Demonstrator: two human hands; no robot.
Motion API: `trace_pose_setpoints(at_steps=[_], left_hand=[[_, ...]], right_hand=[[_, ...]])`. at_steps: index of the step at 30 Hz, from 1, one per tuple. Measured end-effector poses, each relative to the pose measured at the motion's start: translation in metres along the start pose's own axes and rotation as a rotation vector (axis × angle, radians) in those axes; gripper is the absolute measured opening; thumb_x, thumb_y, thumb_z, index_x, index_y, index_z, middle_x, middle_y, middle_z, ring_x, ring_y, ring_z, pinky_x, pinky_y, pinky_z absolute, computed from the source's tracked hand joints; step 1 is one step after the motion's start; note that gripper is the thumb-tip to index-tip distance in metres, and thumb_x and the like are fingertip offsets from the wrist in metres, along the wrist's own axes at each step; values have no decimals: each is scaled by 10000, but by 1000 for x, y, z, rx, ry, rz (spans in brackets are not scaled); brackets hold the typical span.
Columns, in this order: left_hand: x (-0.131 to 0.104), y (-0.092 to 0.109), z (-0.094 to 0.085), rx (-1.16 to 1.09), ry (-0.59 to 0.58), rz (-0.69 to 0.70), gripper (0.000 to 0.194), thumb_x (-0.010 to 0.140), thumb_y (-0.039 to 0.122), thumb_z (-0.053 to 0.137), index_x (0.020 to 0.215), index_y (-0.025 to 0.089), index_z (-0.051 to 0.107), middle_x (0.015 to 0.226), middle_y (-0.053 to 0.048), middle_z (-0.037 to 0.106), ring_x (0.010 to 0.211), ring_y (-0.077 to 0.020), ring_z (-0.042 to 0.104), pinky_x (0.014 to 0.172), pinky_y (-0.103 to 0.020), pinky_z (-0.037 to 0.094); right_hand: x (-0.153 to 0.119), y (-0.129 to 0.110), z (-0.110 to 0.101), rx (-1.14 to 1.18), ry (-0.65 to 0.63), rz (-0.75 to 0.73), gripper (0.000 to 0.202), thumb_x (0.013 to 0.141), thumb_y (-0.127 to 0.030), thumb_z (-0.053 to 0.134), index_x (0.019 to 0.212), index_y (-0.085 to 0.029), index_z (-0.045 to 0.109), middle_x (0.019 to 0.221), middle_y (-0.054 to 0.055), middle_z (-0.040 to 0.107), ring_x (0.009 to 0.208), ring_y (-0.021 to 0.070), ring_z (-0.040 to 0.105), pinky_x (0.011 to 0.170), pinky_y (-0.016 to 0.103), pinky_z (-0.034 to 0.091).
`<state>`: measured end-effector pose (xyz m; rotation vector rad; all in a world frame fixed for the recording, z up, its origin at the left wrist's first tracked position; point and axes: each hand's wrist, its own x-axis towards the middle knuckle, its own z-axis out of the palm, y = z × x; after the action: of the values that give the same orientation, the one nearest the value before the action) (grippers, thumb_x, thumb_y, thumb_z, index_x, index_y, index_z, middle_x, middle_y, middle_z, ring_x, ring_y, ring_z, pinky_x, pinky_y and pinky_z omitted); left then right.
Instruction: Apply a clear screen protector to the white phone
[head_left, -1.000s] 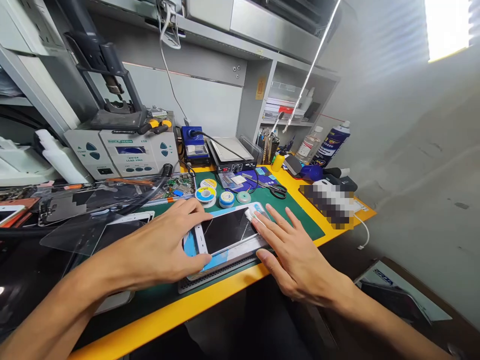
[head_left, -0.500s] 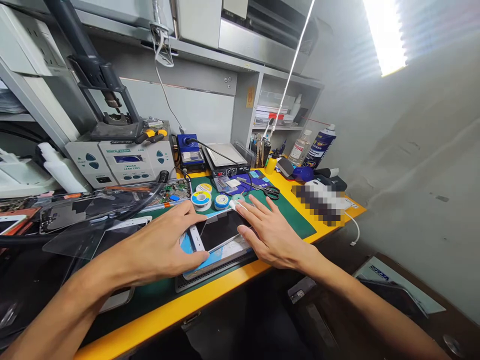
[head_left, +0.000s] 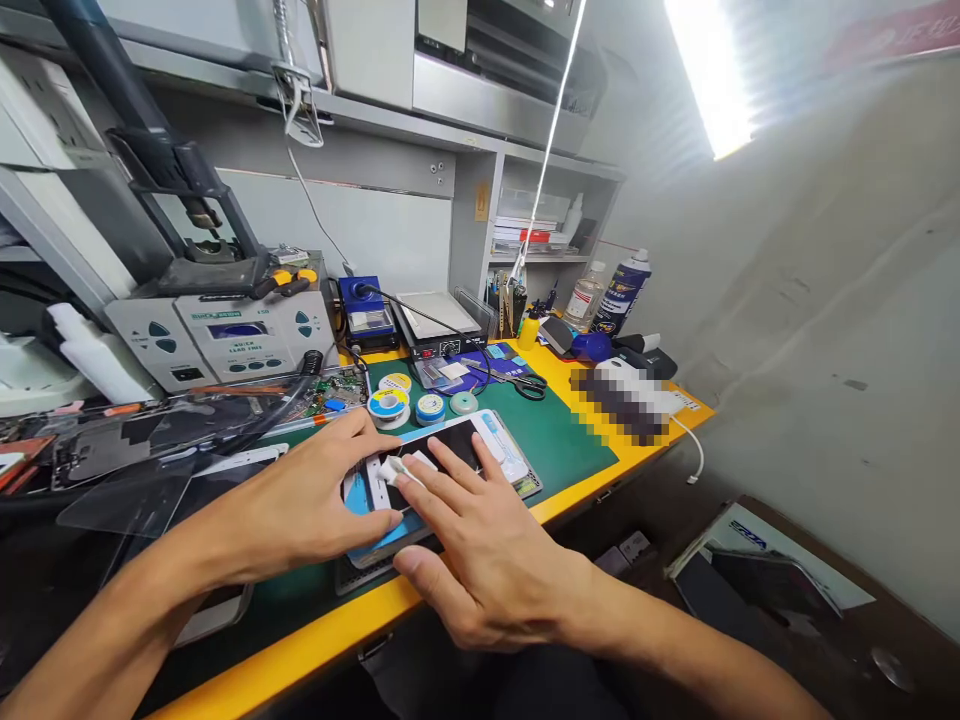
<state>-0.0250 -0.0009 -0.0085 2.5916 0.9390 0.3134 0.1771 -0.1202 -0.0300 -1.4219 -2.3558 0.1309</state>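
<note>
Pinching its far and near edges, my left hand (head_left: 322, 492) steadies the left end of a flat, white-framed, black-glass phone (head_left: 459, 436), which lies on a blue-and-white slab (head_left: 358, 497) on the yellow-edged green surface (head_left: 300, 640). My right hand (head_left: 491, 540) has its fingers spread, tips pressing a soft white wipe (head_left: 391, 470) onto the phone's left part. I judge the phone light, stiff, slick and fragile, best held by its long edges.

1 long white light (head_left: 709, 75) at the top right is so bright that it glows, making the wall (head_left: 810, 270) near it look foggy. Below the yellow desk edge (head_left: 300, 652) it is very dark. Big blocky squares (head_left: 622, 400) blur 1 spot on the right.
</note>
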Motion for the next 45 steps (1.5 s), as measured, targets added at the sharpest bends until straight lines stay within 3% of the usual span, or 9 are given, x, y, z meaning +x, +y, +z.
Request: trace_pose_setpoints(at_steps=[5, 11, 16, 23, 32, 39, 45], left_hand=[[-1, -4, 1, 4, -19, 2, 581, 812, 506, 676, 1336, 259, 629, 1061, -44, 599, 928, -222, 633, 830, -310, 547], [-1, 0, -3, 17, -53, -21, 557, 843, 510, 658, 1348, 277, 624, 1055, -41, 601, 893, -207, 633, 780, -283, 548], [0, 0, -2, 18, -21, -31, 572, 821, 523, 671, 1337, 280, 634, 1046, -38, 602, 846, -205, 630, 743, -285, 542], [0, 2, -3, 27, -28, -33, 533, 822, 499, 661, 1297, 257, 650, 1040, -44, 582, 858, -212, 626, 745, -300, 539], [-1, 2, -1, 2, -16, -24, 490, 813, 475, 663, 1249, 251, 664, 1087, -47, 612, 935, -225, 647, 817, -303, 543], [-5, 2, -2, 10, 18, -53, 692, 799, 451, 681, 1425, 227, 491, 1271, -95, 637, 1281, -326, 570, 970, -350, 508], [-8, 3, -5, -42, -4, -76, 697, 799, 450, 690, 1421, 218, 477, 1274, -94, 645, 1167, -293, 649, 936, -351, 535]], right_hand=[[1, 13, -2, -54, 67, 2, 533, 1056, -428, 395, 1504, -153, 486, 1563, 78, 504, 1527, 338, 297, 1254, 660, 42], [-8, 48, -13, -161, 90, 92, 498, 1070, -361, 366, 1512, -165, 483, 1544, 107, 520, 1508, 368, 337, 1197, 734, 172], [-12, 61, -14, -192, 105, 101, 478, 1066, -337, 389, 1498, -170, 508, 1521, 134, 540, 1495, 351, 373, 1194, 710, 218], [-7, 68, -15, -177, 74, 135, 489, 1085, -364, 339, 1492, -149, 505, 1549, 90, 516, 1508, 324, 356, 1231, 637, 206], [3, 61, -12, -165, 87, 128, 514, 1072, -390, 374, 1502, -136, 493, 1559, 123, 493, 1520, 318, 336, 1231, 634, 225], [12, 44, -9, -133, 70, 117, 538, 1069, -428, 369, 1495, -129, 506, 1573, 119, 473, 1515, 338, 338, 1242, 652, 166], [22, 22, -1, -79, 25, 45, 567, 1068, -443, 364, 1508, -110, 490, 1590, 132, 441, 1521, 340, 324, 1256, 642, 119]])
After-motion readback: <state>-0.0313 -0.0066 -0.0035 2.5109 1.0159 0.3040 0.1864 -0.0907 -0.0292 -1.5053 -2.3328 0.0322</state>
